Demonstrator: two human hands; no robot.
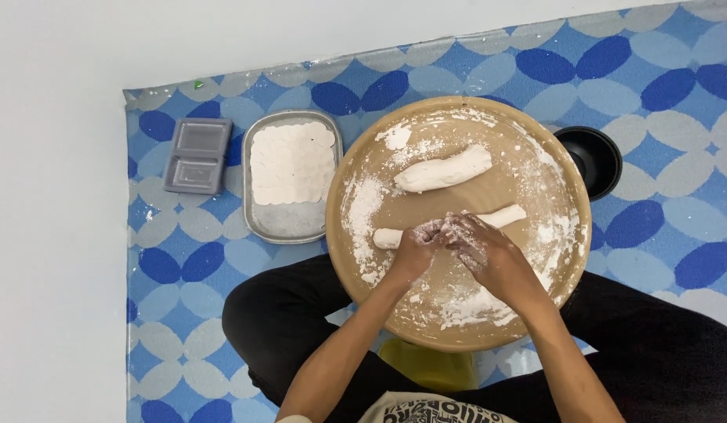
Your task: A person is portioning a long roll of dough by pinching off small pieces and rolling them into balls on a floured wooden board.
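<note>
- Left hand (414, 252) and right hand (482, 249), floured, both curl around thin dough rope (500, 217), meeting mid-length for an even grip.
- Thick dough log (443, 170) lies apart on floured round board (457, 333).

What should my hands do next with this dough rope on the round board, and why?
Probably keep rolling outward toward the ends. The left hand and right hand both press on the middle of the thin dough rope, while its ends stick out on either side. The second dough piece lies thicker and untouched farther up the floured board.
</note>
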